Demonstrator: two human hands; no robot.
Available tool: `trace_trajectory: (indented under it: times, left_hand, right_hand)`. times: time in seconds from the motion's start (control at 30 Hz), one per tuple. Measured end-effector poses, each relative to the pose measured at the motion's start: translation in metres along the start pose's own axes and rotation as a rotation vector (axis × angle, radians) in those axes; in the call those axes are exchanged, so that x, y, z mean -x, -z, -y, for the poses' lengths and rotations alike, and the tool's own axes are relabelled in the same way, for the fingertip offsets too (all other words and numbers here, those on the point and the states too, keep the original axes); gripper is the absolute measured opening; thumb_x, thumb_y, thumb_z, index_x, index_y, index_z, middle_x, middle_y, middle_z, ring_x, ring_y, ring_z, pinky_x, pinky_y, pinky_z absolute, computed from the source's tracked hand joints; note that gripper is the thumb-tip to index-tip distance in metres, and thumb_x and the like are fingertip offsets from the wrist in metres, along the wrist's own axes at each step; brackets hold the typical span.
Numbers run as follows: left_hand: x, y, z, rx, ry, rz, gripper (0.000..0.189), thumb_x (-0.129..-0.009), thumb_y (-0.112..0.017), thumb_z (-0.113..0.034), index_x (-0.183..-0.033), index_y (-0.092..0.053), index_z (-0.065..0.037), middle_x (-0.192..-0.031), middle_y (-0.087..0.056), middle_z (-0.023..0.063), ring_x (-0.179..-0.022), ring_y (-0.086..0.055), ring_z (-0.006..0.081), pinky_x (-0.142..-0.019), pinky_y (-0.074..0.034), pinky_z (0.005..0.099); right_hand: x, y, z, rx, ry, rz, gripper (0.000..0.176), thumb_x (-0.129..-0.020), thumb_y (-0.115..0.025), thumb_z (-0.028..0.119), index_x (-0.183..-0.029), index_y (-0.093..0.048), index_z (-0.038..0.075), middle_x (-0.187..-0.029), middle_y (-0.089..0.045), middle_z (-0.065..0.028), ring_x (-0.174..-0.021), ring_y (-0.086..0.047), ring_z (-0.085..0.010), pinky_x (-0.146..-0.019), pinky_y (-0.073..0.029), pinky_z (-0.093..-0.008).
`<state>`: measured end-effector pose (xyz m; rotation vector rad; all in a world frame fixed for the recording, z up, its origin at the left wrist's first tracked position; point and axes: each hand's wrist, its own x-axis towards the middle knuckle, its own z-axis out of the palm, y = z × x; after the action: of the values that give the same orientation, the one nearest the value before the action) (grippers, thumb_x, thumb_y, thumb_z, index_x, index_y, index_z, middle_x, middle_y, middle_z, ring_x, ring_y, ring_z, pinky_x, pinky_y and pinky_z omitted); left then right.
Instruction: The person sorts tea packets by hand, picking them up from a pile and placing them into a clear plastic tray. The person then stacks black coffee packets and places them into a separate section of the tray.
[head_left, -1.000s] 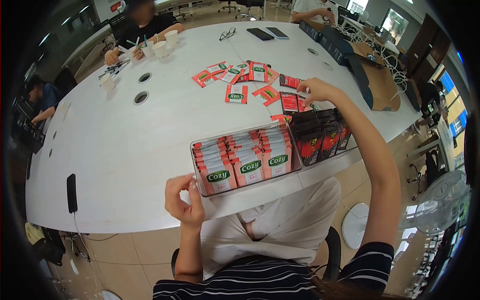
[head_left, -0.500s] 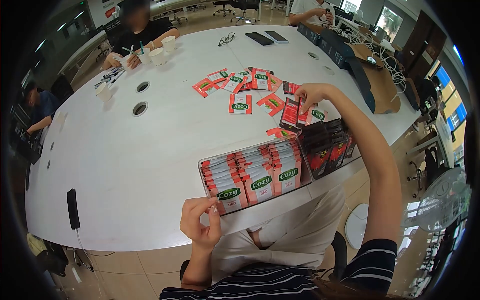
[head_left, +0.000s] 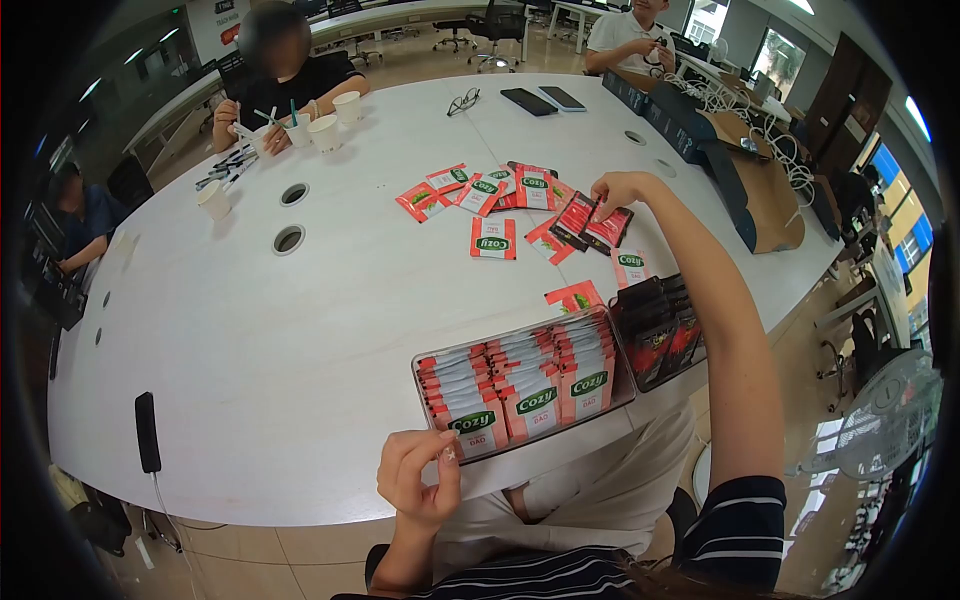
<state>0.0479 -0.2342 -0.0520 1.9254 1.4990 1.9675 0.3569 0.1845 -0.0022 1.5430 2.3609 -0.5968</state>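
My right hand (head_left: 620, 195) reaches over the table, its fingertips closed on a red-and-black sachet (head_left: 608, 232). Another red-and-black sachet (head_left: 574, 216) lies against it on the left. Around them are loose red-and-white Cozy sachets (head_left: 492, 239), several overlapping in a pile. My left hand (head_left: 420, 478), fingers curled, has its thumb and index finger at the front left corner of a clear plastic box (head_left: 530, 447). Rows of upright Cozy sachets (head_left: 535, 398) fill that box. Beside it, partly behind my right forearm, a second box holds dark sachets (head_left: 650, 340).
Across the table a person handles pens beside paper cups (head_left: 324, 132). Glasses (head_left: 463, 102) and two phones (head_left: 528, 102) lie at the back. Open cardboard boxes (head_left: 750, 190) with white cables line the right edge. A black power strip (head_left: 147, 432) lies at left.
The view has tilted, so the scene sits lower. My right hand has moved farther from the boxes, and the red-and-black sachets at its fingers have moved away too. My left hand stays at the box corner.
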Motion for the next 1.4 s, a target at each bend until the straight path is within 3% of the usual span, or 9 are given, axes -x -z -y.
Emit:
trace_trajectory:
  times: [0.23,0.27,0.57,0.8,0.97,1.07,1.17,1.23,1.4]
  left_hand:
    - [-0.004,-0.003,-0.002,-0.004,-0.016,0.014,0.017,-0.074,-0.062,0.004,-0.09,-0.063,-0.001,-0.079,-0.065,0.0091,-0.065,-0.059,0.0202,-0.058,-0.046,0.0276]
    - [-0.003,-0.004,-0.003,-0.003,-0.006,0.016,0.017,-0.074,-0.062,0.004,-0.09,-0.063,-0.001,-0.079,-0.065,0.0091,-0.065,-0.059,0.0201,-0.057,-0.046,0.0277]
    - [-0.003,-0.004,0.0,-0.005,-0.032,-0.007,0.018,-0.076,-0.061,0.006,-0.093,-0.064,0.0,-0.081,-0.066,0.0098,-0.061,-0.054,0.0162,-0.049,-0.04,0.0242]
    - [-0.003,-0.006,0.001,-0.012,-0.097,-0.077,0.018,-0.077,-0.059,0.007,-0.093,-0.063,0.001,-0.08,-0.066,0.01,-0.063,-0.055,0.0171,-0.049,-0.041,0.0242]
    - [0.004,-0.002,-0.011,0.159,-0.149,-0.159,0.017,-0.086,-0.048,0.005,-0.101,-0.057,0.005,-0.08,-0.061,0.0136,-0.063,-0.059,0.0171,-0.056,-0.048,0.026]
    - [0.0,-0.002,-0.05,0.693,0.264,0.018,0.034,-0.093,-0.047,-0.014,-0.121,-0.047,0.004,-0.099,-0.06,0.0186,-0.079,-0.064,0.0234,-0.07,-0.055,0.03]
    - [-0.028,-0.017,-0.072,1.18,0.633,0.151,0.061,-0.097,-0.046,-0.033,-0.145,-0.022,-0.005,-0.144,-0.032,0.0177,-0.127,-0.045,0.0287,-0.101,-0.043,0.0398]
    - [-0.027,-0.024,-0.07,1.595,0.926,-0.01,0.056,-0.098,-0.047,-0.034,-0.143,-0.028,-0.006,-0.139,-0.042,0.0163,-0.122,-0.05,0.0251,-0.1,-0.043,0.0377]
    - [-0.016,-0.015,-0.064,1.569,0.931,-0.059,0.038,-0.097,-0.046,-0.023,-0.128,-0.044,-0.002,-0.117,-0.06,0.0127,-0.103,-0.062,0.0191,-0.089,-0.051,0.0335]
  right_hand:
    - [-0.003,-0.006,0.01,-0.162,-0.025,0.085,0.049,-0.068,-0.084,0.029,-0.104,-0.06,0.005,-0.091,-0.062,-0.008,-0.082,-0.063,-0.0216,-0.071,-0.053,-0.035]
    - [0.002,-0.01,0.013,-0.244,-0.051,0.085,0.035,-0.071,-0.082,0.026,-0.094,-0.064,0.007,-0.083,-0.061,-0.0021,-0.074,-0.055,-0.0133,-0.062,-0.046,-0.03]
    - [0.037,-0.026,0.058,-0.178,0.133,0.073,0.036,-0.072,-0.081,0.027,-0.093,-0.06,0.007,-0.077,-0.057,-0.0017,-0.068,-0.051,-0.0126,-0.058,-0.038,-0.0279]
    - [0.081,-0.012,0.078,-0.031,0.507,-0.386,0.034,-0.073,-0.077,0.021,-0.091,-0.053,0.006,-0.084,-0.059,-0.0088,-0.074,-0.056,-0.024,-0.065,-0.044,-0.0359]
    - [0.166,-0.026,0.146,0.108,0.486,-0.914,0.022,-0.076,-0.07,0.014,-0.091,-0.056,0.007,-0.093,-0.061,-0.0099,-0.083,-0.06,-0.0322,-0.069,-0.05,-0.0363]
    - [0.205,-0.052,0.178,0.325,0.649,-1.209,0.02,-0.075,-0.067,0.012,-0.091,-0.057,0.01,-0.095,-0.061,-0.0095,-0.084,-0.061,-0.0295,-0.068,-0.052,-0.0315]
    - [0.235,-0.077,0.207,0.437,0.977,-1.333,0.024,-0.071,-0.068,0.007,-0.094,-0.06,0.01,-0.097,-0.059,-0.011,-0.085,-0.063,-0.0283,-0.069,-0.054,-0.0314]
    - [0.248,-0.1,0.224,0.444,1.172,-1.342,0.026,-0.07,-0.069,0.006,-0.093,-0.058,0.011,-0.099,-0.059,-0.0117,-0.087,-0.064,-0.0288,-0.072,-0.055,-0.034]
    - [0.252,-0.134,0.233,0.577,1.282,-1.374,0.016,-0.082,-0.059,0.02,-0.09,-0.047,0.014,-0.095,-0.06,-0.0098,-0.088,-0.063,-0.0286,-0.081,-0.053,-0.0401]
